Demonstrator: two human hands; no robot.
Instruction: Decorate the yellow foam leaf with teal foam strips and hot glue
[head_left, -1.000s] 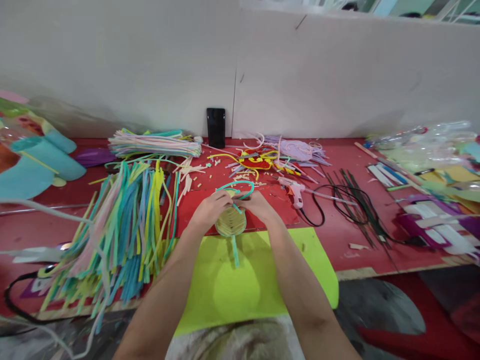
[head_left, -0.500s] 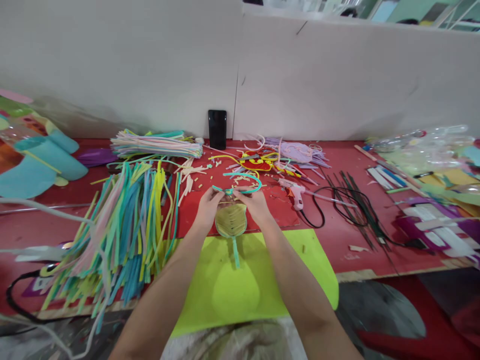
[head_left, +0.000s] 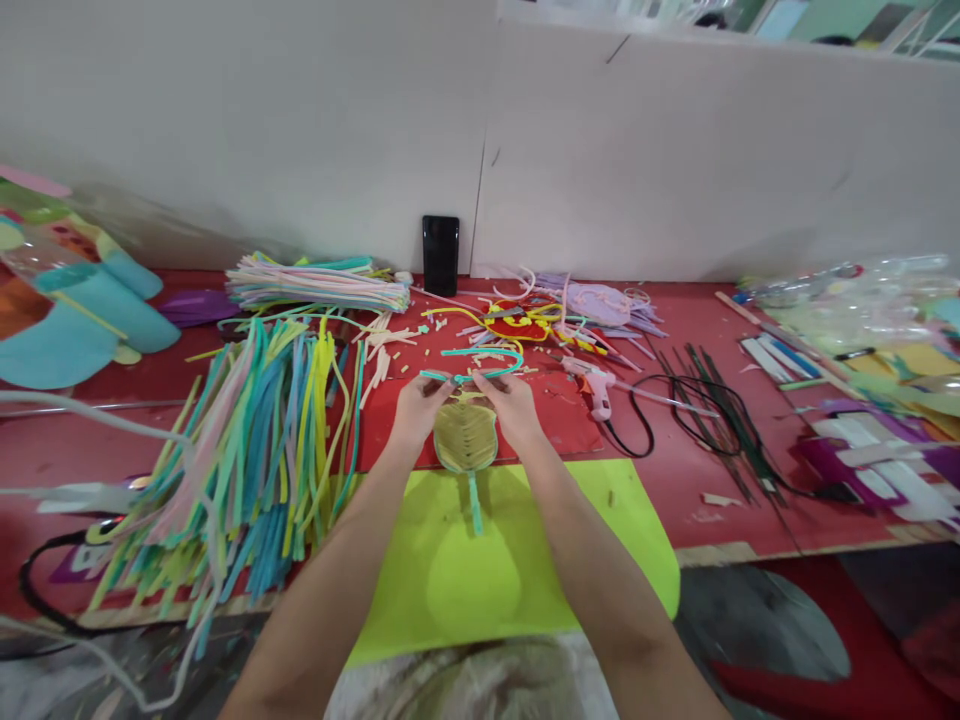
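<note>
My left hand (head_left: pixel 417 410) and my right hand (head_left: pixel 514 404) are close together, fingertips pinching a teal pipe cleaner (head_left: pixel 480 352). Its free end bends back in a long loop beyond my right fingers, and a short end sticks out past the left ones. Just below my fingers is a leaf-shaped piece (head_left: pixel 466 438) in olive gold, edged in teal, with a teal stem (head_left: pixel 475 505) pointing towards me. Its upper edge is partly covered by my fingers, so I cannot tell whether the pipe cleaner is joined to it. Under the stem lies a bright yellow-green sheet (head_left: pixel 600 560).
Loose pipe cleaners (head_left: pixel 247 450) are heaped at left, with a bundle (head_left: pixel 319 287) behind. A black phone (head_left: pixel 440 256) leans on the wall. At right are a pink glue gun (head_left: pixel 592 388), its black cord (head_left: pixel 651 425) and dark thin rods (head_left: pixel 697 400). Scraps litter the red table (head_left: pixel 675 520).
My hands have shifted slightly, and the teal pipe cleaner's loop looks flatter. The whole view has moved a little. Both hands keep their pinch.
</note>
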